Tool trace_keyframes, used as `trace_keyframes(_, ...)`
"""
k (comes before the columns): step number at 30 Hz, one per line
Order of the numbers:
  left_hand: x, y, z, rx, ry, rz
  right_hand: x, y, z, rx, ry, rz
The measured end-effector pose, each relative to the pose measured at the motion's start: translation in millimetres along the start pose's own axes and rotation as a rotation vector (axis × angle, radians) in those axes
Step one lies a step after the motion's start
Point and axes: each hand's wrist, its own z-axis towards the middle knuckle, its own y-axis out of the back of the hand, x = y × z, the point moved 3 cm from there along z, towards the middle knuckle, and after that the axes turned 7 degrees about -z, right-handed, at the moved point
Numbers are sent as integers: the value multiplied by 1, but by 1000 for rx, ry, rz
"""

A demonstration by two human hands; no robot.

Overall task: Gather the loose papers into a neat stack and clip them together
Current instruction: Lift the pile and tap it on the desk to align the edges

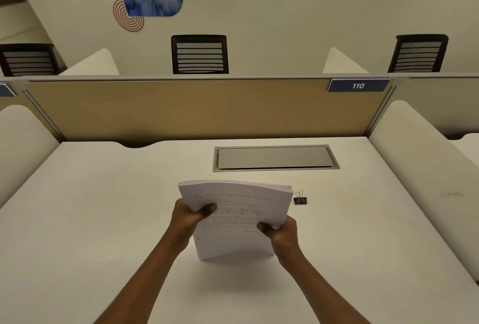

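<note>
Squaring the sheaf before clipping. The stack of printed papers (234,216) stands nearly upright on the white desk (103,207), its lower edge resting on or just above the surface and its upper edge bowed away from the viewer. The left hand (188,216) is clamped on the left margin, thumb across the printed face and fingers hidden behind; the right hand (281,230) is clamped on the right margin lower down, thumb likewise on the front. The sheets appear gathered but not yet flush: at the top right corner the edges fan into a visible stagger. The black binder clip (300,198) lies on the desk just beside that corner, apart from the paper and from both hands, handles raised. The step in hand is judged to be jogging the sheaf, with clipping not yet begun. To do it well, the 2 grips should slacken enough for the sheets to slide, and the lower edge should be tapped squarely on the desk; the sheaf should then be turned and a side edge tapped likewise. Too firm a pinch will hold the stagger in place, and the present bow will do the same, so the stack is best kept flat between the palms. Once flush, 1 hand should keep the corner pinched while the other reaches for the clip. The grey cable-access hatch (275,158) lies well behind.
</note>
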Motion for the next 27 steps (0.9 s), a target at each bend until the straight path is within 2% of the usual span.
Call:
trace_keyframes(9, 1, -4, -1, -42, 77, 3, -10, -3, 0, -17, -104, -27)
trace_keyframes(19, -1, -9, -1, -73, 33, -29, 2, 7, 2, -77, -55, -156)
trace_keyframes(27, 5, -12, 4, -92, 69, -15, 1, 10, 3, -99, -61, -230)
